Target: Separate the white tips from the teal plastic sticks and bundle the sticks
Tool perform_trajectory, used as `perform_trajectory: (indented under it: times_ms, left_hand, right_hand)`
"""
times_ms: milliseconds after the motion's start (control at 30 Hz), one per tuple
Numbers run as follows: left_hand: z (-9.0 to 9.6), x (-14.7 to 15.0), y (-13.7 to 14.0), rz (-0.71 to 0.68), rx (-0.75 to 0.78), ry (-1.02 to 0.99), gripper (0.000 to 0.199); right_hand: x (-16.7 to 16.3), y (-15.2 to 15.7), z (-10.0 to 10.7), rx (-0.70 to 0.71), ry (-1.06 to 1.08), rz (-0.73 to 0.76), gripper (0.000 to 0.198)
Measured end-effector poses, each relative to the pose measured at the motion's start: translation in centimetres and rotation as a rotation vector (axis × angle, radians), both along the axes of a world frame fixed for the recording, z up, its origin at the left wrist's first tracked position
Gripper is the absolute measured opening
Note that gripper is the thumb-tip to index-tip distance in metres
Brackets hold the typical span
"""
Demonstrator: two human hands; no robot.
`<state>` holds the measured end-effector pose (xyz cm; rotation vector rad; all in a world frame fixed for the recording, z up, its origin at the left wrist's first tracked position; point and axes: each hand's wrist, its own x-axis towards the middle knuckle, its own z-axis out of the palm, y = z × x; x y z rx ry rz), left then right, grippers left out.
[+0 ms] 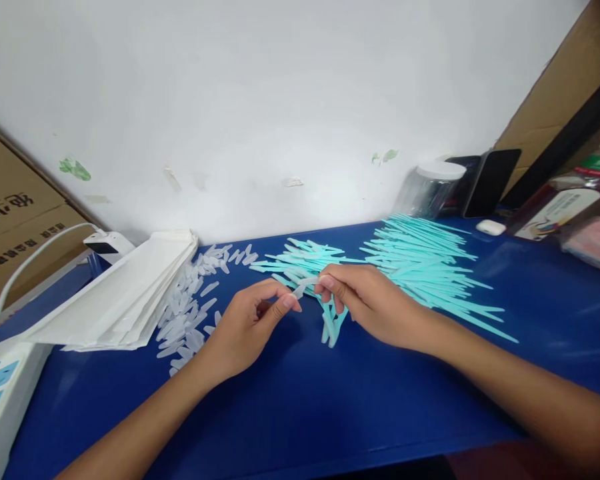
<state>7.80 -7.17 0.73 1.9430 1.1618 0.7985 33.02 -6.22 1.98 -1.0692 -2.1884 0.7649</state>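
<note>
My left hand (253, 320) pinches a small translucent cap (299, 292) between thumb and forefinger. Facing it, my right hand (365, 300) is closed on a slim eyebrow razor, whose pale blade end (310, 281) meets the cap; its handle is mostly hidden by my fingers. Beside my left hand lies a loose heap of translucent caps (185, 313). Behind and below my right hand is a smaller pile of turquoise razors (300, 255), some with pale ends. A larger pile of turquoise razors (430, 267) spreads out beyond my right wrist.
A stack of white paper bags (115, 300) lies left of the caps. A power strip (10, 393) and a white device with a cable (110, 245) are at far left. Along the back right stand a lidded clear jar (430, 190), a phone (493, 181) and a bottle (565, 200).
</note>
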Motion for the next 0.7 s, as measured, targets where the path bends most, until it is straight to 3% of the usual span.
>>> perform_trajectory:
  times_ms: [267, 467, 700]
  left_hand:
    - [0.4, -0.1, -0.3, -0.079, -0.021, 0.006, 0.037]
    - [1.0, 0.2, -0.7, -0.185, -0.046, 0.054, 0.036]
    - [0.8, 0.4, -1.1, -0.243, -0.07, 0.089, 0.039]
  right_hand:
    - [0.3, 0.1, -0.3, 0.149, -0.065, 0.091, 0.024]
    - [0.6, 0.1, -0.9, 0.328, -0.279, 0.181, 0.027]
    - [0.0, -0.2, -1.1, 0.281, -0.204, 0.259, 0.031]
